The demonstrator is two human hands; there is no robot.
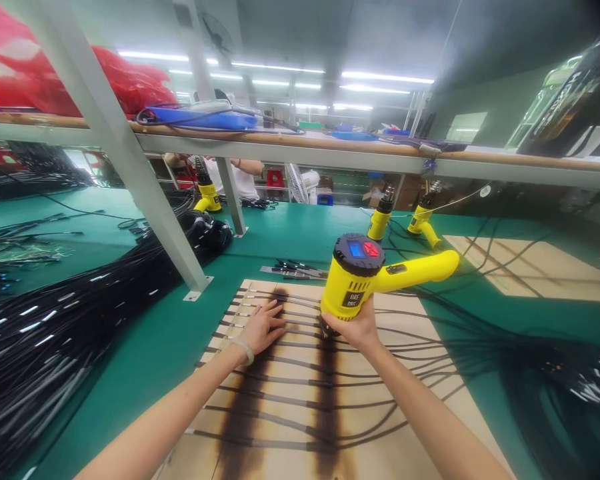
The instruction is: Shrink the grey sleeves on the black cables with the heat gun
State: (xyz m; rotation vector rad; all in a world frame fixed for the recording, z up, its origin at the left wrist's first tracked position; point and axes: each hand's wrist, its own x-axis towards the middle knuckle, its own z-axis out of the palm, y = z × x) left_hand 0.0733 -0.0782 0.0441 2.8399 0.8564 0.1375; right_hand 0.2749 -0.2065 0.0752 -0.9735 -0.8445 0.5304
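My right hand (359,328) is closed around the lower body of a yellow heat gun (347,287), its blue display facing up and its nozzle pointing down at the board. Below the nozzle, several black cables (285,400) lie side by side across a wooden board (400,453) with two dark scorched bands. My left hand (263,327) lies palm down over the cables near their left ends, fingers stretched out and somewhat apart. A pale bracelet circles that wrist. The nozzle tip is mostly hidden behind my right hand.
A large bundle of black cables (80,320) covers the left side of the green table (290,233). A slanted metal post (135,167) stands there. Other heat guns (380,220) stand further back. A second wooden board (535,267) lies right. A person (240,177) sits beyond the shelf.
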